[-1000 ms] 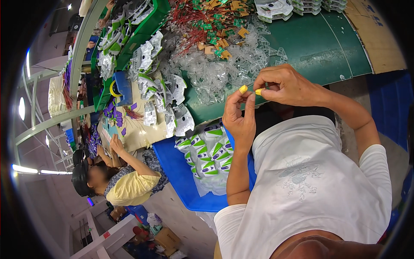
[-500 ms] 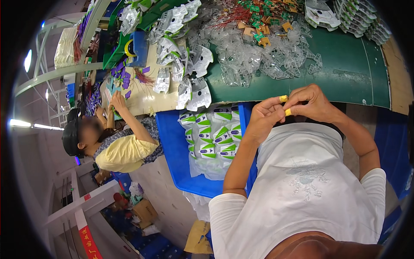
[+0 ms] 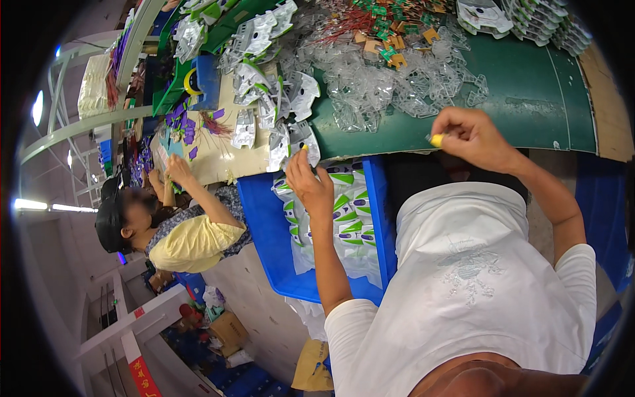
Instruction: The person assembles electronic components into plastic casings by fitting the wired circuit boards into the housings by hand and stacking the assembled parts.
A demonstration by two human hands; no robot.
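Note:
My left hand [image 3: 309, 188] reaches over the blue bin to the table's front edge, fingers apart. Its yellow-wrapped fingertip is at the nearest grey-and-green plastic shell [image 3: 305, 137]; I cannot tell whether it touches. More shells of this sort [image 3: 250, 83] are heaped beyond it. On the right, my right hand [image 3: 475, 137] is held in a pinch just above the table's front edge. A small, clear-looking piece [image 3: 429, 138] shows at its yellow-wrapped fingertip, mostly hidden by the fingers.
Clear plastic parts [image 3: 377, 89] lie heaped on the green table [image 3: 529, 112], with wired green-and-orange pieces [image 3: 390, 40] behind. Stacked shells [image 3: 539, 20] stand at the far right. The blue bin [image 3: 264, 245] holds bagged white-and-green units [image 3: 350, 212]. A co-worker [image 3: 192, 231] sits at left.
My hands have parted. The left has moved left to the shells, while the right stays near its former place, slightly higher, still pinching.

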